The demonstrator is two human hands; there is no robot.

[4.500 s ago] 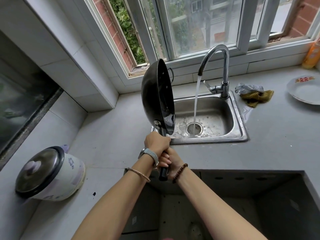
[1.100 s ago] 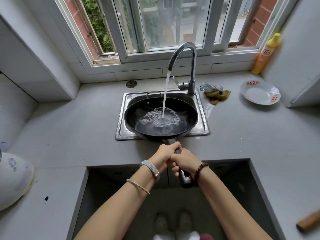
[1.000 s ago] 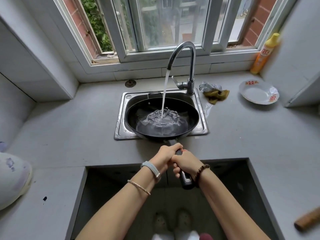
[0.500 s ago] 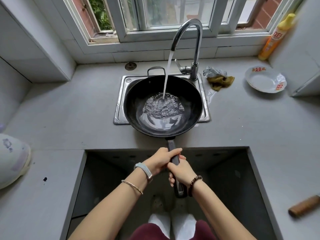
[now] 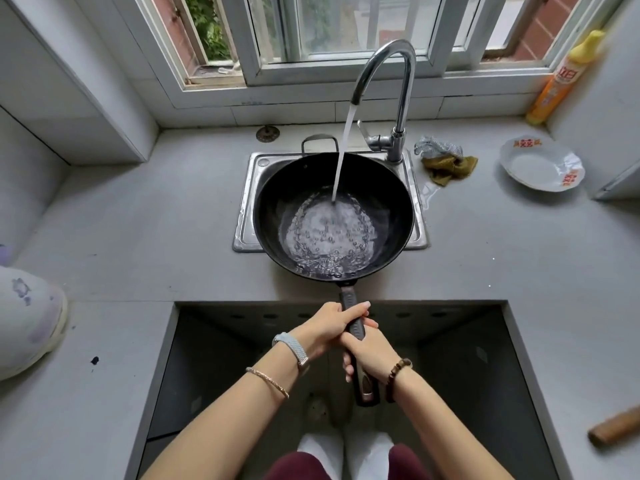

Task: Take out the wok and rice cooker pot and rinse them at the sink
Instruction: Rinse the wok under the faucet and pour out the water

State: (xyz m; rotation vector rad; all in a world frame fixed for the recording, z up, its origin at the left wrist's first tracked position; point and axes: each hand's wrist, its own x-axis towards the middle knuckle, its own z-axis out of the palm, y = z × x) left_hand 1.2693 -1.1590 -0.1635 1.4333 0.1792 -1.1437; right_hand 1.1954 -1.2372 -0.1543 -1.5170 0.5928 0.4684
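Both the left hand [image 5: 325, 327] and right hand [image 5: 369, 351] gripped the wok [image 5: 334, 216] over the sink [image 5: 246, 216], filling; swirling and tipping it out likely came next.

both hands gripped the wok [image 5: 277, 199] handle, left hand [image 5: 323, 329] ahead of the right hand [image 5: 369, 349]. the wok sat over the sink [image 5: 244, 216], the faucet [image 5: 398, 95] stream bubbling in its water. rag [image 5: 450, 166] and plate [image 5: 540, 166] lay on the tabletop [image 5: 138, 220] to the right.
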